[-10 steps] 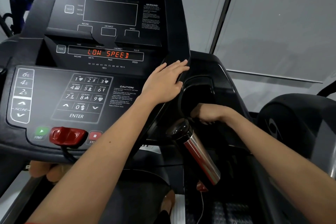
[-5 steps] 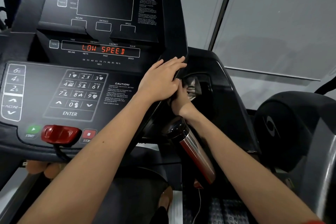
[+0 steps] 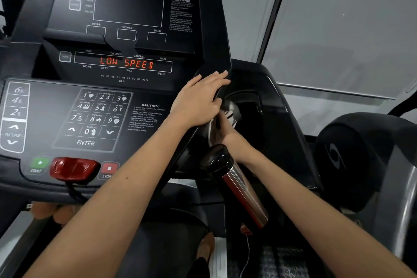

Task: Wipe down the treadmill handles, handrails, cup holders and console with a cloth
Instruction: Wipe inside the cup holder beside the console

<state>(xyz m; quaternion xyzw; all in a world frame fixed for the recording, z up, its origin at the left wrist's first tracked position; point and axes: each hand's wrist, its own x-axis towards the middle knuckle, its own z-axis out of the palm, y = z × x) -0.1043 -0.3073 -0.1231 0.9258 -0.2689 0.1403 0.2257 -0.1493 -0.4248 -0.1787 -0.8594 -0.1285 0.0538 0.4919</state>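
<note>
The black treadmill console (image 3: 126,63) shows "LOW SPEED" in red letters. My left hand (image 3: 198,101) lies flat on the console's right edge, fingers stretched forward and holding nothing. Just below it, my right hand (image 3: 225,130) presses a crumpled grey cloth (image 3: 232,112) against the left inner wall of the right cup holder (image 3: 255,117). My left hand hides much of the right hand's fingers and part of the cloth.
A steel bottle with a black cap (image 3: 241,187) leans tilted just under my right wrist. A red safety key (image 3: 73,168) sits between the START and STOP buttons. Another black machine (image 3: 365,160) stands close on the right, with grey wall panels behind it.
My right hand came up from low in the cup holder to its left wall under my left hand, bringing the cloth into view. My left hand stayed on the console edge.
</note>
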